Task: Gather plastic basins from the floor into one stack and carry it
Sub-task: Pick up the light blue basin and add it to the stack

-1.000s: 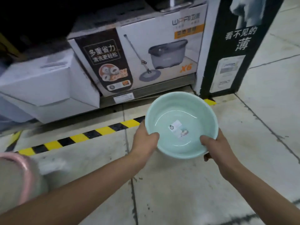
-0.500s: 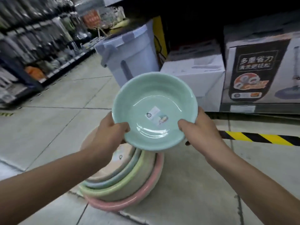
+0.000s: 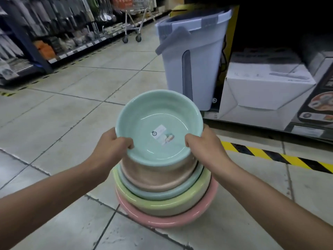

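the left hand grips the mint basin by its near-left rim, thumb inside. the right hand grips the near-right rim the same way. half a second ago the basin was high and beyond the stack; now it has come down directly over it, so nesting looks imminent and the gathering nearly done. blur hides whether it already touches the tan basin on top of the stack. the stack's insides and far side are covered.

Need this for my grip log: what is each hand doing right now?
Left hand: holding the mint-green basin by its rim, thumb inside.
Right hand: holding the same basin's opposite rim.
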### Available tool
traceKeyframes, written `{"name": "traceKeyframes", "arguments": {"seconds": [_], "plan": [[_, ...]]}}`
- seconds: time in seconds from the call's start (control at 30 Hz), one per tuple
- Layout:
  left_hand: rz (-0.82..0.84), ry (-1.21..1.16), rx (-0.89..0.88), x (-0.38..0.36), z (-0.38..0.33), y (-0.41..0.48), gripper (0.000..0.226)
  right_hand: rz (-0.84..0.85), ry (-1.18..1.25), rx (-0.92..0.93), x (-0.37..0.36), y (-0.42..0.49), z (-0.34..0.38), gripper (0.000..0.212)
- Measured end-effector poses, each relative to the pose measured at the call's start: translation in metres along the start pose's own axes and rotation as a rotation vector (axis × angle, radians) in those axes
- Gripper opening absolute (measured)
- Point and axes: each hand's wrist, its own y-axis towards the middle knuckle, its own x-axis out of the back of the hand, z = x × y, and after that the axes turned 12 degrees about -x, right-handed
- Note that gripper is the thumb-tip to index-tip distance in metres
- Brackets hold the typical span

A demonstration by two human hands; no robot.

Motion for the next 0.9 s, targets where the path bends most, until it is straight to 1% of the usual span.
{"name": "traceKeyframes", "arguments": {"seconds": [0.03, 0.1, 0.17, 0.23, 0.33, 0.43, 0.57, 0.67, 0.8, 0.83, 0.9], "plan": [[0.033, 0.010, 0.009, 0.005, 0.006, 0.003, 0.026, -0.018, -0.039, -0.018, -0.008, 0.001, -0.003, 0.020], [0.102, 0.026, 0.044, 0.012, 0.019, 0.008, 0.043, -0.032, -0.088, -0.047, -0.021, 0.001, -0.010, 0.035], [0.142, 0.032, 0.081, 0.015, 0.032, 0.013, 0.054, -0.025, -0.117, -0.098, -0.031, -0.004, -0.013, 0.033], [0.169, 0.014, 0.100, 0.015, 0.043, 0.019, 0.055, -0.041, -0.136, -0.139, -0.037, -0.007, -0.014, 0.026], [0.184, -0.039, 0.105, 0.012, 0.054, 0.025, 0.052, -0.090, -0.109, -0.161, -0.044, -0.006, -0.016, 0.027], [0.197, -0.071, 0.085, 0.009, 0.064, 0.032, 0.048, -0.135, -0.052, -0.148, -0.052, -0.005, -0.019, 0.042], [0.200, -0.102, 0.082, 0.006, 0.078, 0.037, 0.047, -0.150, 0.008, -0.124, -0.056, -0.006, -0.025, 0.052], [0.223, -0.122, 0.086, 0.003, 0.082, 0.036, 0.054, -0.117, 0.010, -0.083, -0.056, -0.006, -0.028, 0.071], [0.245, -0.100, 0.043, 0.005, 0.088, 0.041, 0.083, -0.121, -0.015, -0.058, -0.054, 0.001, -0.032, 0.071], [0.256, -0.086, 0.022, 0.006, 0.090, 0.042, 0.085, -0.129, -0.024, -0.057, -0.054, 0.003, -0.033, 0.070], [0.281, -0.079, 0.007, 0.006, 0.091, 0.043, 0.076, -0.134, -0.042, -0.057, -0.054, 0.003, -0.034, 0.068]]}}
